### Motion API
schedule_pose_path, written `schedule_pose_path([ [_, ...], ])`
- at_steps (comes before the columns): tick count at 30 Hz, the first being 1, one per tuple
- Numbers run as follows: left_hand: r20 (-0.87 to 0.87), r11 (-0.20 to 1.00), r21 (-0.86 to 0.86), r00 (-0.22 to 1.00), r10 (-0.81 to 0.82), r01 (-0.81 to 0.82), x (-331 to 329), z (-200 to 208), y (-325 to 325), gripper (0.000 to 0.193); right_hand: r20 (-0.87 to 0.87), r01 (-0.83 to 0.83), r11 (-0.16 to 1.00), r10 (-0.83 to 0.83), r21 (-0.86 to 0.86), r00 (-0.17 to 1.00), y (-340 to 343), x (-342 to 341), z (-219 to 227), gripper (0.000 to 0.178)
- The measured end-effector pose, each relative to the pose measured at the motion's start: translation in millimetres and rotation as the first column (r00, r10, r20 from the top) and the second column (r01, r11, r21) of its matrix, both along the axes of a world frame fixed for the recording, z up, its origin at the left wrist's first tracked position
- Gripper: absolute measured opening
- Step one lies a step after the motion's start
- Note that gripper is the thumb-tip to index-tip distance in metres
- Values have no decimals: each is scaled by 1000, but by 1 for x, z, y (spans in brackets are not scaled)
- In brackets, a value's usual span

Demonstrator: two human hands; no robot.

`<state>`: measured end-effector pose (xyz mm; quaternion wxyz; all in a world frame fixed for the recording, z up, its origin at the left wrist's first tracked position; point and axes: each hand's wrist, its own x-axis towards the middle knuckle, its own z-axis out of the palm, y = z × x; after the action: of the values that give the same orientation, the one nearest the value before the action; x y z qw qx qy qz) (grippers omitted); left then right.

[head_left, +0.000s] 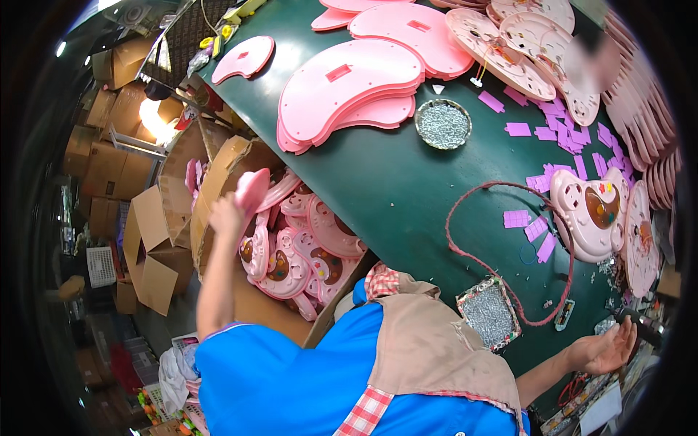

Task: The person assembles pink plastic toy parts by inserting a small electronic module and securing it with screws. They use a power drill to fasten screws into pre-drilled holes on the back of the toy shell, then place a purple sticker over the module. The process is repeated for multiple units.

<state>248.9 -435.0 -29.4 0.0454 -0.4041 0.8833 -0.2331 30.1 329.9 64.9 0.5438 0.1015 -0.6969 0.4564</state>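
At the left, my left hand (pixel 227 213) is closed on a pink plastic toy housing (pixel 252 190), held up over a cardboard box (pixel 222 171). Inside that box lie several assembled pink toys (pixel 283 269) with brown, bean-shaped panels. My right hand (pixel 609 350) is far out at the lower right, palm partly showing and fingers apart. Its fingertips are beside or against a dark electric screwdriver (pixel 645 329); no grip around it shows. A similar pink toy (pixel 592 211) rests on the green table (pixel 371 182), farther up from that hand.
Stacked pink covers (pixel 349 87) and open shells with wires (pixel 509 58) cover the far table. A round dish of screws (pixel 443 124), a square tray of screws (pixel 488 314), purple plastic pieces (pixel 560 120) and a reddish cord loop (pixel 454 243) lie nearer. Cartons (pixel 156 247) stand left.
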Motion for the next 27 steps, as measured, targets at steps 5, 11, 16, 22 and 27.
schedule_pose_path([
  [5, 197, 721, 613, 946, 258, -324, 79, -166, 67, 94, 123, -54, 994, 65, -91, 990, -5, -3, -5, 32],
  [11, -78, 684, 653, 870, 487, -325, 43, -253, -8, 55, 164, -390, 909, 412, -149, 896, -45, -14, -1, 32],
  [16, -763, 995, 93, 640, 91, -31, -21, -170, -123, 31, 669, -109, 975, 211, -192, 712, -52, -64, -38, 40],
  [22, -940, 826, -262, 63, -336, 499, -240, 13, 33, 37, 612, -40, 945, -178, 326, 771, -31, -184, -55, 39],
  [27, -972, 425, -39, 65, -228, 905, -303, 45, 193, 28, 690, -440, 566, -360, 697, 628, -36, -270, -52, 38],
])
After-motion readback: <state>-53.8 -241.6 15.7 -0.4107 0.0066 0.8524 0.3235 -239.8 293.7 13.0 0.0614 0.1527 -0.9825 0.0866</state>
